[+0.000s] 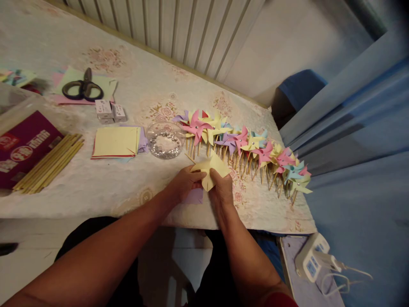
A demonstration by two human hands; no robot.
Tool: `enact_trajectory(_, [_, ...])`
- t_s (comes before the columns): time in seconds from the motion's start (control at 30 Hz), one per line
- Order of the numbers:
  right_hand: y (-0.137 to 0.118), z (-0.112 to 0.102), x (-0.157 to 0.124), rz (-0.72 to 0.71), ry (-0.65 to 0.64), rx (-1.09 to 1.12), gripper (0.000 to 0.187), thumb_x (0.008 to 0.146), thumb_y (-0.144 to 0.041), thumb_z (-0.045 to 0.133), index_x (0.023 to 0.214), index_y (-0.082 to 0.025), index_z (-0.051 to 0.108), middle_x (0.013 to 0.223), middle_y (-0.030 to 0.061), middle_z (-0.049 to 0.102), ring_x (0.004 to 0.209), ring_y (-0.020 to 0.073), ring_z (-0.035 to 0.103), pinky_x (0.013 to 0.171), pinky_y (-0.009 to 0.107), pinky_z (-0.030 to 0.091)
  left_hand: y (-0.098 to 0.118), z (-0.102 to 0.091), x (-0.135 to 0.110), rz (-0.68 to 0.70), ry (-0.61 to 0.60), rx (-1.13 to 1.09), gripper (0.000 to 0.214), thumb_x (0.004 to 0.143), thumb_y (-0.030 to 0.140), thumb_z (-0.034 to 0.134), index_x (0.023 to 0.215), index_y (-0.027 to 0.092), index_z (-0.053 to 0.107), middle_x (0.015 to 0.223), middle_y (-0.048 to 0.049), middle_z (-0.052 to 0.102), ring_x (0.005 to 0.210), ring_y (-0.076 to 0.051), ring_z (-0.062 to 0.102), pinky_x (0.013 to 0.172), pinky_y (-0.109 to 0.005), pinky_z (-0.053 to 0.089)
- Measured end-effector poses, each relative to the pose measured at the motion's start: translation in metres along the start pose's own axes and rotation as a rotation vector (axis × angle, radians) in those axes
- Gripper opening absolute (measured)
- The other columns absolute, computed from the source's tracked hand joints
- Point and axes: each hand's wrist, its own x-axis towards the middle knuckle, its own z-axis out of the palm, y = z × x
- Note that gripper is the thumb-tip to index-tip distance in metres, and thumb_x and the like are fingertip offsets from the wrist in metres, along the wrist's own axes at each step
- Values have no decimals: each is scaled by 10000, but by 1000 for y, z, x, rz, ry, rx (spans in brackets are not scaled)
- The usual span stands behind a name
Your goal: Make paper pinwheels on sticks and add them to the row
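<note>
Between my two hands is a pale yellow paper pinwheel (209,182), its corners partly folded in. My left hand (185,182) is closed on its left side, thumb on top. My right hand (222,187) grips the other side, with the thumb near the middle. A purple paper sheet (193,196) lies below my left hand. Just beyond my hands is a clear round dish (166,155) of small silvery pins. A row of finished pinwheels (241,140) on sticks in pink, yellow, purple and blue runs along the table to the right.
Left of the dish lies a stack of cut paper (115,143). Behind it are small white boxes (104,110) and black-handled scissors (83,89) on coloured paper. Several wooden sticks (47,164) rest against a purple-labelled box (27,145). A power strip (312,256) stands at the lower right.
</note>
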Motion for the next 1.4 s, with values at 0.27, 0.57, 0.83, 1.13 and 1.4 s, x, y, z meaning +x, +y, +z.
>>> enact_trajectory(0.27, [3,6,-3,-34,14,87,340,707,-268,731,1022,-153,672,918,60,750,821,203,717,775,351,605,-3,8,-4,-8,39,-140,165,687,238,704,805,160,621,793,-20,674,724,-122,648,771,-257,535])
enact_trajectory(0.57, [3,10,-7,12,13,52,307,692,-241,726,984,-162,677,901,38,750,758,188,707,766,346,598,-6,9,-1,33,33,-73,121,717,297,691,734,188,641,725,-22,696,807,-193,693,735,-278,535])
enact_trajectory(0.83, [8,8,-6,33,6,57,289,677,-280,767,916,-173,645,850,14,719,699,161,663,722,321,565,-7,9,-1,51,44,-153,151,655,265,727,758,170,671,693,-11,698,747,-191,689,657,-255,506])
enact_trajectory(1.13, [-5,-7,-14,-312,175,-315,213,883,-391,582,784,-204,555,626,-63,491,554,98,447,552,230,393,13,1,2,115,121,-81,88,721,270,628,688,190,612,654,-36,663,711,-205,671,637,-283,492])
enact_trajectory(1.4, [12,-11,-21,-618,-12,-713,204,887,-296,585,1047,-215,682,812,11,619,703,147,586,698,300,494,20,-1,0,142,88,-156,86,735,234,621,662,197,594,593,-21,619,660,-182,635,601,-270,467])
